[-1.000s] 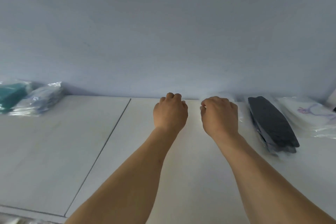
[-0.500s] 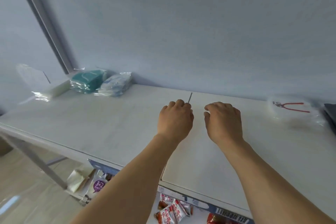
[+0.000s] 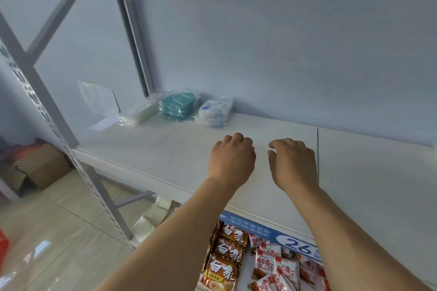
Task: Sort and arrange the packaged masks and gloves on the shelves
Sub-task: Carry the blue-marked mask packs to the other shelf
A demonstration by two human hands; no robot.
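Three stacks of packs already sit side by side at the far left of the shelf: clear packs, teal masks and white-and-blue masks, so that end looks sorted, though how much remains elsewhere you cannot tell. Your left hand and right hand hover over bare shelf, fingers loosely curled, holding nothing. Below, snack packets fill the lower shelf.
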